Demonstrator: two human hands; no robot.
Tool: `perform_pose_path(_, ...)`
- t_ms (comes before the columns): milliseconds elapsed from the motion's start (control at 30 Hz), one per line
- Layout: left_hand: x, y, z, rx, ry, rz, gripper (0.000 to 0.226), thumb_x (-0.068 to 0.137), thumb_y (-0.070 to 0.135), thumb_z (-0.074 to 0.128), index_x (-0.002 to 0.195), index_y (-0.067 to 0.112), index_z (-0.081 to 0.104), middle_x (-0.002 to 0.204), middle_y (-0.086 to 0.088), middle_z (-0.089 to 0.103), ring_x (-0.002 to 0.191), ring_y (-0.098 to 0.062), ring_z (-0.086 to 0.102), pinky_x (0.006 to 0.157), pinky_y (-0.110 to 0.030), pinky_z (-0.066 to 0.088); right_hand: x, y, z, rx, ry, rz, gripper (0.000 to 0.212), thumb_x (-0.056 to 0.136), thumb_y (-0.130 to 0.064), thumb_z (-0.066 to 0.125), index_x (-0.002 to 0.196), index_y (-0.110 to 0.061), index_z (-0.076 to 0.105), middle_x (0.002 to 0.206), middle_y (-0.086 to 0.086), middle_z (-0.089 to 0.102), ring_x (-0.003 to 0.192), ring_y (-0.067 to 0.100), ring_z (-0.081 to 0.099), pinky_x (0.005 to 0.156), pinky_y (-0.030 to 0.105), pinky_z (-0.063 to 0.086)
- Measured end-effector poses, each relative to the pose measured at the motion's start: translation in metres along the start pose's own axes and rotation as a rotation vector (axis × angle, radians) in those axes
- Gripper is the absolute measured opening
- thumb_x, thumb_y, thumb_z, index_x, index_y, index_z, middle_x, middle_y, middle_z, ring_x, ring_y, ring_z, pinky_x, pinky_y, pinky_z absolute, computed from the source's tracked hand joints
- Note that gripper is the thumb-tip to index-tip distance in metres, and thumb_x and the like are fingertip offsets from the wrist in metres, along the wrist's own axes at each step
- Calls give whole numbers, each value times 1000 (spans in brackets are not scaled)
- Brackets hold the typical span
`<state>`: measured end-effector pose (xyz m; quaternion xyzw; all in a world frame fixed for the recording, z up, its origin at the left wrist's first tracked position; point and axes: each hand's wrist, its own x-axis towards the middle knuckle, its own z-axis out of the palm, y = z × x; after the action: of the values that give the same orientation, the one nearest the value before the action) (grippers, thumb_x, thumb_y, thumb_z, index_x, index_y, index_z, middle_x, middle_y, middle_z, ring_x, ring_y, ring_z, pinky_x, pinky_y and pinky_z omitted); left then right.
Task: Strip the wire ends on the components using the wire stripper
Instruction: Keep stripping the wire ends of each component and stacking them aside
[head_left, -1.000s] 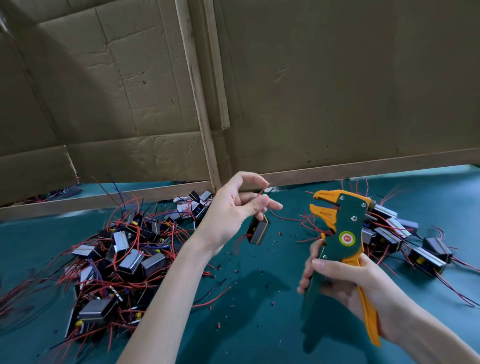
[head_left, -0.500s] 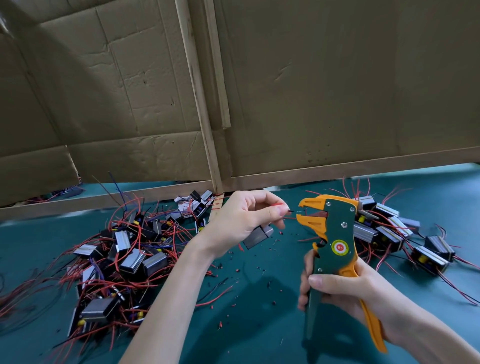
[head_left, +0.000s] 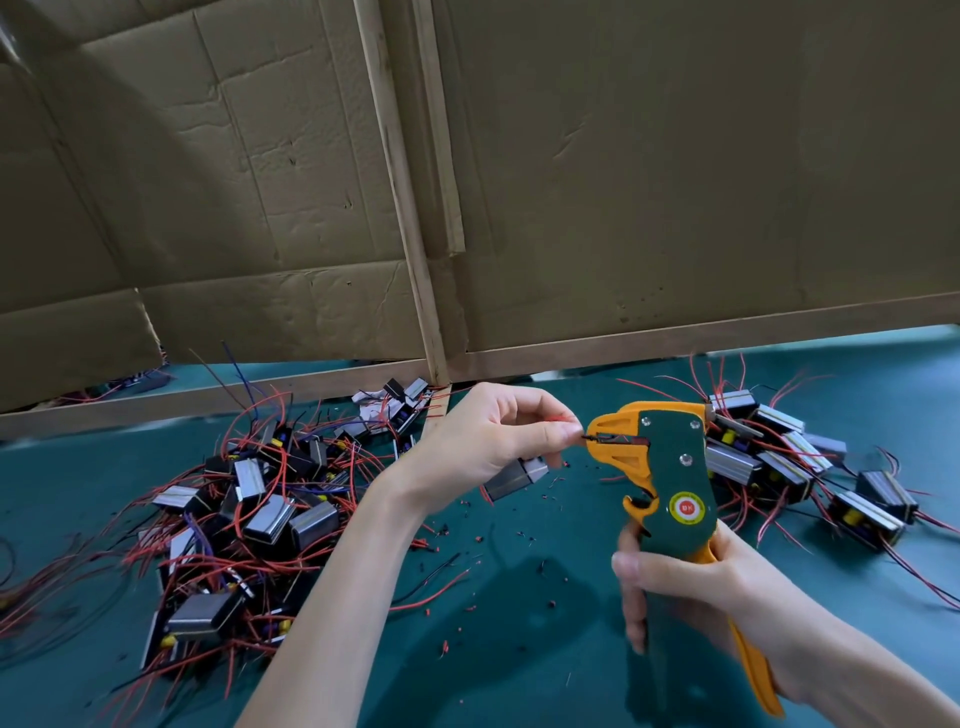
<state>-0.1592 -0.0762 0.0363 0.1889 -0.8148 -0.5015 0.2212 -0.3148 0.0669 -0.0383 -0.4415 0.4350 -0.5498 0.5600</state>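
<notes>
- Pinching a thin red wire (head_left: 563, 418) between the thumb and forefinger of my left hand (head_left: 488, 441), I hold its end at the mouth of the green and orange plastic wire stripper (head_left: 670, 467), right in front of my fingertips.
- I cannot tell whether the tool's teeth have closed on the wire end.
- A small grey metal-cased component (head_left: 514, 477) hangs just under my left hand, above the table.
- My right hand (head_left: 696, 592) is wrapped round the stripper's handles with the fingers curled tight. The tool stands upright, its orange head pointing left at the wire.
- To my left lies a tangled heap of grey components with red and blue wires (head_left: 249, 514).
- To my right, behind the stripper, lies a smaller cluster of the same components (head_left: 779, 457).
- Short red and black scraps of insulation (head_left: 467, 608) are scattered over the teal table surface (head_left: 519, 665) between my arms.
- Behind it all stands a brown cardboard wall (head_left: 675, 182) framed with pale wooden strips (head_left: 410, 260).
</notes>
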Motion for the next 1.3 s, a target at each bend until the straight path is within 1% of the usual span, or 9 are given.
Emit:
perform_pose_path(233,3,-7,0,63,-17,-74,9,93,15,61,87,12,68,62,8,63,64,-7,55,70,-20,43,6,15,6,-38,189,-59,43,51,-39,85,55,-12,51,47,16,45,35,25,45,38,29,40)
perform_pose_path(400,5,-15,-5,76,39,-98,8,92,15,63,86,11,68,64,7,66,65,-11,56,73,-22,46,15,19,-4,197,-37,40,48,43,-22,99,78,-5,70,72,27,61,66,40,64,65,46,57)
perform_pose_path(667,11,-17,-9,208,192,5,8,91,17,64,84,18,67,77,3,74,82,-8,68,86,-24,50,26,27,-20,261,40,85,49,45,-16,97,85,-5,71,79,25,64,75,42,66,73,49,56)
perform_pose_path(833,39,-2,16,249,437,199,8,89,11,66,82,13,69,74,3,72,68,-24,66,66,-27,52,29,30,-25,349,98,223,44,40,-8,93,79,-4,74,79,23,65,73,39,68,69,46,58)
perform_pose_path(900,59,6,34,195,488,269,7,89,7,66,82,10,68,71,1,69,56,-16,59,58,-24,48,29,31,-24,371,119,266,35,44,-5,86,77,-2,74,79,24,65,72,39,68,67,46,58)
perform_pose_path(1000,83,15,68,169,416,315,6,88,1,64,89,2,70,81,-10,71,69,-10,60,72,-22,52,30,30,-24,401,129,303,30,44,-2,82,73,0,74,77,24,65,69,39,68,65,46,59)
perform_pose_path(1067,91,16,88,158,277,255,20,88,-7,59,103,1,70,107,-14,70,92,-15,65,86,-18,49,30,29,-24,431,136,313,26,45,1,78,70,1,73,75,24,64,66,38,68,63,46,59)
perform_pose_path(1167,86,10,101,232,67,140,55,88,-15,45,133,14,55,148,-4,43,114,-25,60,93,-21,46,31,28,-26,470,161,324,22,46,4,75,68,3,72,74,24,64,63,37,67,61,46,59)
perform_pose_path(1300,66,-6,78,299,108,101,56,90,-7,45,138,22,48,142,-5,45,104,-20,64,87,-17,45,33,29,-29,481,175,337,18,50,4,73,68,2,72,74,23,64,65,37,68,61,46,59)
